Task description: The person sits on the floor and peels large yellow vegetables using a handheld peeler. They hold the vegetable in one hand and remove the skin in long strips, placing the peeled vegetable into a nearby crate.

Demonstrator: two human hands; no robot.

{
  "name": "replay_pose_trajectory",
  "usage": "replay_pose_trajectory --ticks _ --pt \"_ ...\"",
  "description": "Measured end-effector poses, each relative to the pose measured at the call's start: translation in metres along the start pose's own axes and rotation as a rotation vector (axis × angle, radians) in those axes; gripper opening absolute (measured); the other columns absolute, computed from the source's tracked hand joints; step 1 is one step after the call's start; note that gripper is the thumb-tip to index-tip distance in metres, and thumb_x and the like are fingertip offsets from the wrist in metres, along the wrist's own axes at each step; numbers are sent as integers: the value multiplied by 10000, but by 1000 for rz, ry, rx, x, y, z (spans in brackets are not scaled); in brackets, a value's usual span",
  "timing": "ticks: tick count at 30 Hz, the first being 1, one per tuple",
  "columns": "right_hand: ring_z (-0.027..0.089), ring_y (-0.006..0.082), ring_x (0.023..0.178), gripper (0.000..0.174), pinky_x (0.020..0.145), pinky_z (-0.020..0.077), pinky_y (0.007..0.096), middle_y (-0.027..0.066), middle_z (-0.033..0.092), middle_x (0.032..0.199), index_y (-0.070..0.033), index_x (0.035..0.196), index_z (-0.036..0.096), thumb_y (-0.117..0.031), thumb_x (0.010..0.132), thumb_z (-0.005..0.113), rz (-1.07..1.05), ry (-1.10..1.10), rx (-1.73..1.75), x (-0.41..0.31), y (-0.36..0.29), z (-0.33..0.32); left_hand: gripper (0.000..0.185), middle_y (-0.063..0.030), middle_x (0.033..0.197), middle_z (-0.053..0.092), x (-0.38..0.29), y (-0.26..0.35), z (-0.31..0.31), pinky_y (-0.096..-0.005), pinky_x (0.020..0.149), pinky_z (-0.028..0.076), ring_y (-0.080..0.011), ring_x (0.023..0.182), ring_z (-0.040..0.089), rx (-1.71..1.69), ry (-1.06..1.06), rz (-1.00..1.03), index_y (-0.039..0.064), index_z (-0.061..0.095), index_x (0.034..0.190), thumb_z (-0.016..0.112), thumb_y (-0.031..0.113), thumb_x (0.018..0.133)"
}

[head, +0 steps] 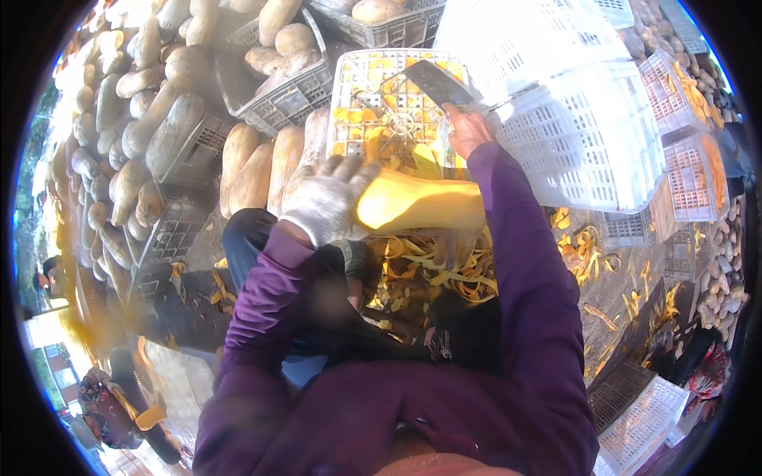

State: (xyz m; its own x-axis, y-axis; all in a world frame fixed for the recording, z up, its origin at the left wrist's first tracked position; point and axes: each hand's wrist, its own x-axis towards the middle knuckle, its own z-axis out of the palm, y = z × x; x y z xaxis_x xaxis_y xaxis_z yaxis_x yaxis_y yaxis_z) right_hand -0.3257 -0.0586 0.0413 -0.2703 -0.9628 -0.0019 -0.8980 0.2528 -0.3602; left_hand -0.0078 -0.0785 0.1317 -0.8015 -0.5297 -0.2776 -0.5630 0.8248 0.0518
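Observation:
A peeled yellow butternut-type squash [422, 205] lies sideways in front of me, at the near edge of an upturned white plastic crate [339, 77]. My left hand [327, 199], in a pale knit glove, rests at the squash's left end with fingers spread; whether it grips is hidden. My bare right hand [467, 131] holds a cleaver [437, 83] by its handle, its wide dark blade over the crate's far right part. Orange scraps are scattered on the crate. Several unpeeled squashes [286, 166] stand side by side beyond my gloved hand.
Grey crates of squashes [286, 89] stand at the far left, beside a large squash heap [143, 125]. Stacked white crates [571, 137] rise close to my right arm. Peel strips [464, 262] lie below the squash. Other people sit at the lower left and right edges.

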Motion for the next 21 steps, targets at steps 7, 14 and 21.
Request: replay_pose_trajectory --ticks 7,14,21 --pt "596 356 1290 461 1058 498 475 152 674 1355 -109 1356 656 -267 931 736 -85 97 -20 0 -27 40 1128 -265 1554 456 -10 -87 63 -445 1125 485 -389 1397 519 -886 248 -199 35 406 1591 946 452 693" --pt "697 423 923 478 814 509 462 299 724 973 50 1101 727 -402 1045 581 97 208 370 -89 49 64 554 -158 1345 674 -36 -60 54 -363 1029 536 -227 1227 654 -1486 397 -424 123 659 1393 719 457 955" --pt "685 330 1032 521 899 522 440 204 726 1113 68 1206 700 -410 1021 610 281 212 504 -112 70 77 625 -182 1319 683 -46 -27 117 -374 998 549 -264 1193 671 -1628 692 -600 86 639 1414 722 466 925"
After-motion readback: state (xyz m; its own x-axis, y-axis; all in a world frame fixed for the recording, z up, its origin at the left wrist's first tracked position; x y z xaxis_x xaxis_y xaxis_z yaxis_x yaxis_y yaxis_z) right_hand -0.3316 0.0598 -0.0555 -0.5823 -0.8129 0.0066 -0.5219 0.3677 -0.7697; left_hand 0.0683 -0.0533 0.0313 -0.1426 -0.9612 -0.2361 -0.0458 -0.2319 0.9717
